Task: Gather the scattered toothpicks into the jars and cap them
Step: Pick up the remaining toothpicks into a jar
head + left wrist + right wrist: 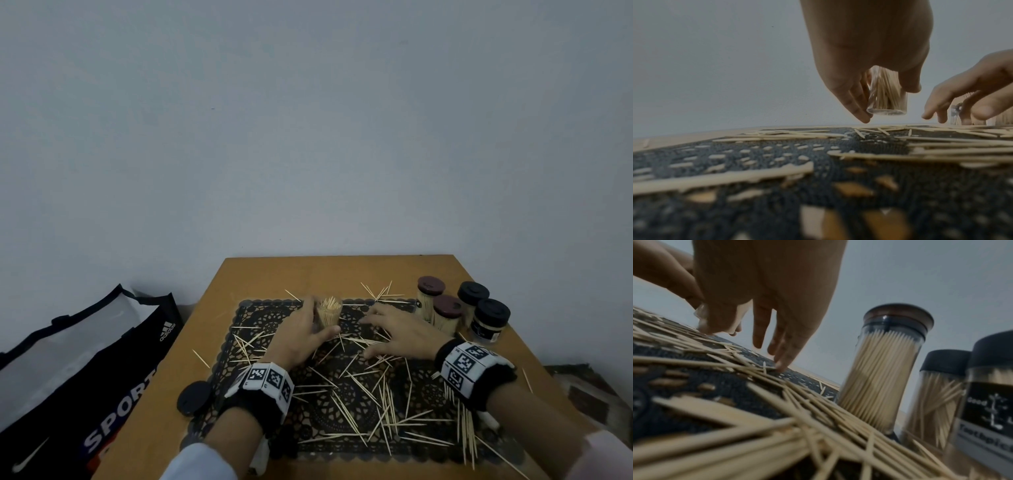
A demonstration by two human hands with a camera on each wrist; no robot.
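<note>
My left hand (pixel 318 322) grips a clear uncapped jar (pixel 329 313) part full of upright toothpicks at the far left of the black lace mat (pixel 263 317). In the left wrist view the jar (pixel 888 97) hangs slightly above the mat. My right hand (pixel 380 325) is spread flat over the mat just right of the jar, fingers straight; one fingertip (pixel 781 366) touches loose toothpicks (pixel 797 402). Scattered toothpicks (pixel 363 394) cover the mat and spill onto the wooden table (pixel 308 274). A loose black cap (pixel 194 397) lies at the mat's left edge.
Several capped jars full of toothpicks stand at the table's back right: two with brown lids (pixel 430 301) (pixel 447 313), two with black lids (pixel 472 301) (pixel 491 322). A black sports bag (pixel 85 359) sits on the floor to the left. A plain wall is behind.
</note>
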